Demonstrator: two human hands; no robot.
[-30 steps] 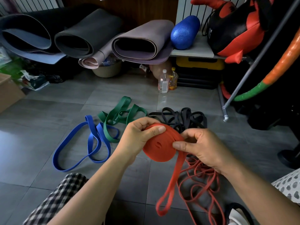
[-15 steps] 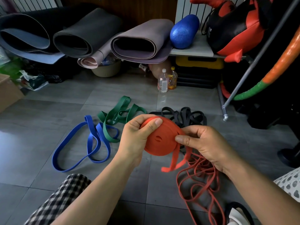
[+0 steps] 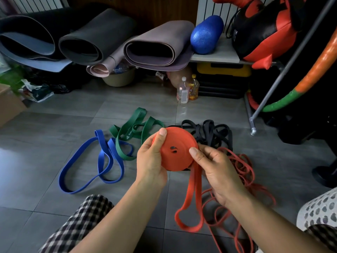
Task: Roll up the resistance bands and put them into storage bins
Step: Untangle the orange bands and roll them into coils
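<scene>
A wide orange band is wound into a thick disc-shaped roll, held up between my hands above the floor. My left hand grips the roll's left side, thumb over its top edge. My right hand pinches the roll's right edge with the thumb on its face. The unrolled tail hangs down from the roll in a loop. On the tiles lie a blue band, a green band, a black band and thin red bands.
Rolled mats and a blue foam roller sit on a low shelf at the back. Two bottles stand on the floor. A metal rack leg and a black and red bag are at right. A cardboard box is at left.
The roll has turned in my hands and grown slightly. The loose tail, bunched up half a second ago, now hangs down in a long loop below my right hand.
</scene>
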